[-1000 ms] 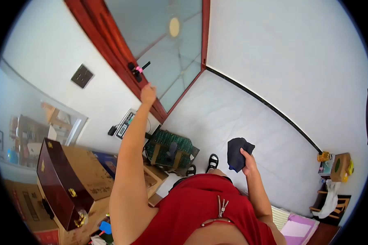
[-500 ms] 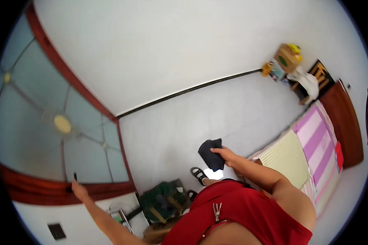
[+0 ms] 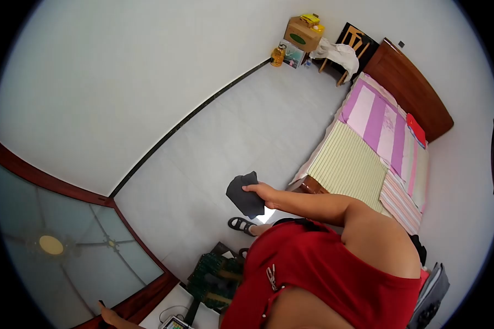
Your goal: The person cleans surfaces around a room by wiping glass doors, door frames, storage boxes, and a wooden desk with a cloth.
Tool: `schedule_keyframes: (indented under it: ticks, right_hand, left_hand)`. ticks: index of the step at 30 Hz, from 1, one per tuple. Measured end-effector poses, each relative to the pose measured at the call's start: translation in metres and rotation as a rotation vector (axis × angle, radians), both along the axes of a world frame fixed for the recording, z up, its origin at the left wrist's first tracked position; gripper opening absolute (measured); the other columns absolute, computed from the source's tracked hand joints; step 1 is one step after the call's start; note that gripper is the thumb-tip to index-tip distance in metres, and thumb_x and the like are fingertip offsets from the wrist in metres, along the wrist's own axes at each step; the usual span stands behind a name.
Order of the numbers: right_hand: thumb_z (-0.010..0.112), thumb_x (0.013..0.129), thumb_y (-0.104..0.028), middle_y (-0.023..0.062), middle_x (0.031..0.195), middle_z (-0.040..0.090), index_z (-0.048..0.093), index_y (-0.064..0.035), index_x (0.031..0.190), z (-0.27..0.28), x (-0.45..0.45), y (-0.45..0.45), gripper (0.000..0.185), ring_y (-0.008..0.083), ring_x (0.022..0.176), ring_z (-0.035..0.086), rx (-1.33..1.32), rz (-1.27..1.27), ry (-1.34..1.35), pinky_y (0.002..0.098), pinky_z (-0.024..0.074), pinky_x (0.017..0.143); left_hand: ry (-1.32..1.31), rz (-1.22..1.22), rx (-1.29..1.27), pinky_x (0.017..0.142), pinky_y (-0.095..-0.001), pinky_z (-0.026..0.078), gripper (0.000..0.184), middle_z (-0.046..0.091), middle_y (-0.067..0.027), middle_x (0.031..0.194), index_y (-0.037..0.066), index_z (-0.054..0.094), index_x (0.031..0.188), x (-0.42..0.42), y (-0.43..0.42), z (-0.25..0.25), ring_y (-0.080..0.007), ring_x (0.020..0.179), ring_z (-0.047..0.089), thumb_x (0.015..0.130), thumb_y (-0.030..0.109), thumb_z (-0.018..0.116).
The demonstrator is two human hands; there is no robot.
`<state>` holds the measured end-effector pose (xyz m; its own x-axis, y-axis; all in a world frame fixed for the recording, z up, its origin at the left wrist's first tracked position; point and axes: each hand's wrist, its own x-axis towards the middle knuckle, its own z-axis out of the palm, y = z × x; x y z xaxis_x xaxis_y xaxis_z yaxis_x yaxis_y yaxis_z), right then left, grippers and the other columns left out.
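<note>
My right hand (image 3: 264,194) is closed on a folded dark grey cloth (image 3: 245,195), with the thumb on top. It is held out in front of my body above the floor. At the lower left edge of view, my left hand (image 3: 111,317) reaches to the frosted glass door (image 3: 88,263) with its red-brown frame. Its fingers look closed round a small dark door handle (image 3: 101,303), though the hand is small and partly cut off.
A bed (image 3: 348,156) with striped covers and a wooden headboard (image 3: 409,90) stands on the right. Beyond it are a chair (image 3: 340,57) with white cloth, a cardboard box (image 3: 303,35) and an oil bottle (image 3: 278,56). Near my feet lies a dark green patterned bag (image 3: 217,279).
My view has turned to the right, so more of the bed shows and the door has slid to the lower left. The cloth stays in my right hand; my left hand stays by the door.
</note>
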<state>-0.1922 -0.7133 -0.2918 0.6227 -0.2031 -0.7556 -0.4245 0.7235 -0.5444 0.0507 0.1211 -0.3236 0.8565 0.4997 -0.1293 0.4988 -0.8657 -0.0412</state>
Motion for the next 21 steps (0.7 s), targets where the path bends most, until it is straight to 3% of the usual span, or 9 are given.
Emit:
schedule_keyframes:
  ticks: [4, 7, 8, 13, 14, 16, 17, 19, 21]
  right_hand:
    - [0.068, 0.086, -0.023, 0.0112, 0.104, 0.069, 0.06, -0.0043, 0.117, -0.004, -0.004, 0.002, 0.037, 0.0237, 0.09, 0.068, 0.051, -0.009, 0.01, 0.0391, 0.0557, 0.082]
    - [0.068, 0.086, -0.025, 0.0097, 0.105, 0.069, 0.061, -0.0058, 0.116, -0.009, -0.002, 0.0, 0.035, 0.023, 0.09, 0.068, 0.071, -0.007, 0.053, 0.0397, 0.0556, 0.082]
    - [0.068, 0.086, -0.025, 0.0097, 0.104, 0.069, 0.061, -0.0056, 0.116, -0.012, -0.002, -0.004, 0.036, 0.0232, 0.09, 0.067, 0.09, -0.002, 0.046, 0.0397, 0.0553, 0.083]
    - [0.065, 0.089, -0.026, 0.0113, 0.116, 0.065, 0.055, -0.0043, 0.126, 0.004, 0.02, 0.004, 0.044, 0.0261, 0.102, 0.064, 0.052, 0.084, 0.018, 0.0433, 0.0516, 0.092]
    - [0.064, 0.089, -0.026, 0.0118, 0.12, 0.064, 0.054, -0.0041, 0.128, 0.003, 0.021, 0.005, 0.046, 0.0264, 0.107, 0.063, 0.066, 0.12, -0.05, 0.044, 0.0504, 0.096]
    - [0.065, 0.088, -0.027, 0.0145, 0.124, 0.062, 0.05, -0.0045, 0.132, 0.008, 0.018, 0.008, 0.051, 0.03, 0.112, 0.061, 0.101, 0.166, -0.124, 0.048, 0.0486, 0.099]
    - [0.064, 0.089, -0.027, 0.0145, 0.124, 0.061, 0.05, -0.0049, 0.132, 0.0, 0.023, 0.008, 0.05, 0.0301, 0.112, 0.061, 0.079, 0.171, -0.113, 0.0476, 0.0488, 0.099]
    - [0.065, 0.089, -0.026, 0.0124, 0.124, 0.062, 0.052, -0.0055, 0.13, 0.01, 0.032, 0.014, 0.048, 0.0291, 0.113, 0.06, 0.059, 0.185, -0.083, 0.0452, 0.0478, 0.1]
    - [0.066, 0.088, -0.026, 0.0117, 0.126, 0.06, 0.052, -0.0059, 0.131, 0.022, 0.035, 0.019, 0.049, 0.0287, 0.114, 0.059, 0.028, 0.2, -0.118, 0.0454, 0.0483, 0.099]
  left_hand:
    - [0.202, -0.226, 0.316, 0.082, -0.0407, 0.053, 0.046, 0.067, -0.0166, 0.117, 0.019, 0.052, 0.138, -0.003, -0.002, 0.015, -0.0334, 0.098, 0.066, 0.097, 0.008, 0.033]
    - [0.158, -0.108, 0.244, 0.078, -0.0452, 0.054, 0.04, 0.068, -0.015, 0.113, 0.029, 0.055, 0.134, -0.014, -0.042, 0.033, -0.0331, 0.096, 0.067, 0.099, 0.019, 0.037]
    - [0.057, -0.089, 0.215, 0.082, -0.0457, 0.053, 0.034, 0.068, -0.0169, 0.111, 0.027, 0.061, 0.126, -0.014, -0.033, 0.023, -0.0348, 0.098, 0.066, 0.094, 0.035, 0.054]
    - [0.27, 0.003, 0.3, 0.083, -0.0437, 0.056, 0.033, 0.069, -0.0133, 0.115, 0.031, 0.063, 0.126, -0.019, -0.083, 0.06, -0.0258, 0.106, 0.067, 0.1, 0.03, 0.043]
    - [0.371, 0.203, 0.236, 0.082, -0.0459, 0.056, 0.034, 0.069, -0.0109, 0.116, 0.027, 0.064, 0.125, 0.008, -0.051, 0.022, -0.0267, 0.105, 0.068, 0.098, 0.031, 0.045]
    - [0.424, 0.223, 0.287, 0.072, -0.0459, 0.056, 0.028, 0.072, -0.0102, 0.107, 0.012, 0.075, 0.103, 0.027, 0.008, -0.052, -0.0246, 0.096, 0.071, 0.093, 0.028, 0.053]
    - [0.528, 0.252, 0.383, 0.059, -0.041, 0.052, 0.021, 0.071, -0.0128, 0.107, 0.012, 0.076, 0.098, 0.037, -0.031, -0.049, -0.0247, 0.083, 0.068, 0.082, 0.022, 0.066]
    - [0.3, 0.117, 0.721, 0.055, -0.0384, 0.049, 0.019, 0.07, -0.0144, 0.1, 0.01, 0.074, 0.091, 0.01, -0.089, -0.028, -0.0252, 0.079, 0.067, 0.083, 0.025, 0.065]
    - [0.058, -0.052, 0.666, 0.058, -0.0382, 0.051, 0.021, 0.069, -0.0127, 0.095, 0.009, 0.072, 0.091, -0.005, -0.113, -0.002, -0.0257, 0.08, 0.066, 0.086, 0.027, 0.063]
